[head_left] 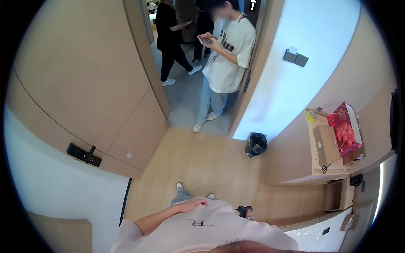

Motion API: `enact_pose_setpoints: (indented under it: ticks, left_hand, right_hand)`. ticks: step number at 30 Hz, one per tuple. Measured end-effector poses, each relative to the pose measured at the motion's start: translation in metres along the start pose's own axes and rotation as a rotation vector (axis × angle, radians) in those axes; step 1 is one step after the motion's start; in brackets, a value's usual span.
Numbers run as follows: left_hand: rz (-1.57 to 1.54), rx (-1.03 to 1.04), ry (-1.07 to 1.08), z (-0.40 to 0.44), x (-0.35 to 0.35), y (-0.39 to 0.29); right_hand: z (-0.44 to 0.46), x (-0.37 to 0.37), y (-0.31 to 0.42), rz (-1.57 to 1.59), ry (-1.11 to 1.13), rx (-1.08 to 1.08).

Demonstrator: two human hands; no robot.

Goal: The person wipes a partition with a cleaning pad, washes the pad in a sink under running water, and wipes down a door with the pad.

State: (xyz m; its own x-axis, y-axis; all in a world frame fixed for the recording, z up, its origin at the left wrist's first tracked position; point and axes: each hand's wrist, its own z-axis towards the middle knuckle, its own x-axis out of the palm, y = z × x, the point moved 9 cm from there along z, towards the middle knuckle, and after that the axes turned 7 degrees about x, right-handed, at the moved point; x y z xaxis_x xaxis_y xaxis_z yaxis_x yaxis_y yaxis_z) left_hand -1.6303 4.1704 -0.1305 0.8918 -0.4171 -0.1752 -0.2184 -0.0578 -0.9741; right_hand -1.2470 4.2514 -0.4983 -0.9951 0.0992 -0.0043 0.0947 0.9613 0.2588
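My left hand rests flat on the front of my light shirt, its fingers stretched out and nothing visible in them. No part of my right hand can be made out. Just beyond the shirt's right side is a dark shoe-like thing with a bit of skin beside it. My own shoes show on the wood floor.
A person in a white T-shirt stands in the doorway, holding a phone. Others in dark clothes are behind. A door is left; a bin, a cardboard box, a red box and scissors are right.
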Motion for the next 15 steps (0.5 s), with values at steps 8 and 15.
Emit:
enact_pose_setpoints:
  ticks: [8, 15]
  left_hand:
    - [0.014, 0.038, 0.083, 0.02, -0.012, 0.023]
    - [-0.131, 0.094, -0.028, -0.002, -0.04, 0.053]
  right_hand:
    - [-0.004, 0.031, -0.016, -0.035, 0.012, -0.027]
    - [-0.018, 0.059, -0.023, -0.039, -0.026, -0.057]
